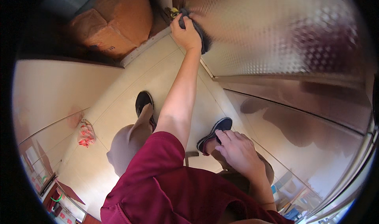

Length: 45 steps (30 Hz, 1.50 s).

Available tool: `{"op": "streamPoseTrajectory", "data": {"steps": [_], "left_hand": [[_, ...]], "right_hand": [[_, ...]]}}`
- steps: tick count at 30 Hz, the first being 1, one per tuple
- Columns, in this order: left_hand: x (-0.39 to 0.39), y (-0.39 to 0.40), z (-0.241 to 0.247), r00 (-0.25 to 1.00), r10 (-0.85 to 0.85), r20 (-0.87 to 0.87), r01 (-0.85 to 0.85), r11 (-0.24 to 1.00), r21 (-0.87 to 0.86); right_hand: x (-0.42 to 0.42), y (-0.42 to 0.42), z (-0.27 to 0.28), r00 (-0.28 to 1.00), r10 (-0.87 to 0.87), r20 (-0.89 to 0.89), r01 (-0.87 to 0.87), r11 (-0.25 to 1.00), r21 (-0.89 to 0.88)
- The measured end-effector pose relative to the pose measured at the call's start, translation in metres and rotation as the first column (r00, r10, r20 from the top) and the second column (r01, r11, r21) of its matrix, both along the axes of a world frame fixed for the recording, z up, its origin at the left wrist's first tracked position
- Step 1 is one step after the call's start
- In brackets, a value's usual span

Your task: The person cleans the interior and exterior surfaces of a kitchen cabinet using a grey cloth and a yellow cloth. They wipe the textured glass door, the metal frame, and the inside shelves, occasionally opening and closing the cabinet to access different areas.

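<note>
My left hand (187, 34) reaches far forward and grips a dark grey cloth (204, 40). The cloth lies against the lower edge of a shiny panel (266, 31) with a raised diamond texture. Close to the fingertips, in the corner, is a small yellow item (174, 13) that I cannot make out clearly. My right hand (239, 153) holds nothing; its fingers are loosely spread above my right leg, near the dark shoe (222, 127). Whether it touches the leg cannot be told.
A brown cardboard box (118, 22) stands beyond a raised sill (148, 46) at upper left. A knotted plastic bag with red print (86, 133) sits on the beige tiled floor (118, 84) by the left glossy panel (59, 90). Another reflective panel (296, 129) rises at right.
</note>
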State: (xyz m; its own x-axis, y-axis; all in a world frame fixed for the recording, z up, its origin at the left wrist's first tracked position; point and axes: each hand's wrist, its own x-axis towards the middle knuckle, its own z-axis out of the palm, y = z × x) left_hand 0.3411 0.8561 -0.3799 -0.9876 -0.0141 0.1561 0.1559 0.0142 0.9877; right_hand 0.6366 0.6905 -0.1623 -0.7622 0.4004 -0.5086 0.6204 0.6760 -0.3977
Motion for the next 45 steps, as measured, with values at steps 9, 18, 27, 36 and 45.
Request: {"op": "streamPoseTrajectory", "data": {"steps": [9, 18, 27, 36, 45], "left_hand": [[-0.004, -0.018, -0.136, 0.932, -0.085, 0.353, 0.242, 0.869, -0.431], [0.080, -0.061, -0.124, 0.889, -0.282, 0.362, 0.444, 0.727, -0.524], [0.134, -0.093, -0.092, 0.428, -0.405, 0.808, 0.774, 0.626, -0.096], [0.132, -0.112, 0.138, 0.380, -0.838, 0.392, 0.752, 0.527, 0.396], [0.177, -0.081, 0.324, 0.704, -0.182, -0.687, 0.535, 0.772, 0.344]], "right_hand": [[-0.013, 0.019, -0.018, 0.998, 0.026, 0.052, -0.026, 1.000, -0.003], [-0.017, 0.014, -0.012, 0.998, 0.014, 0.066, -0.014, 1.000, -0.001], [-0.012, -0.012, -0.003, 0.994, 0.042, -0.104, -0.033, 0.995, 0.090], [-0.014, -0.016, 0.020, 0.991, 0.029, -0.127, -0.016, 0.995, 0.099], [0.006, -0.015, 0.001, 0.997, -0.045, -0.067, 0.049, 0.997, 0.059]]}}
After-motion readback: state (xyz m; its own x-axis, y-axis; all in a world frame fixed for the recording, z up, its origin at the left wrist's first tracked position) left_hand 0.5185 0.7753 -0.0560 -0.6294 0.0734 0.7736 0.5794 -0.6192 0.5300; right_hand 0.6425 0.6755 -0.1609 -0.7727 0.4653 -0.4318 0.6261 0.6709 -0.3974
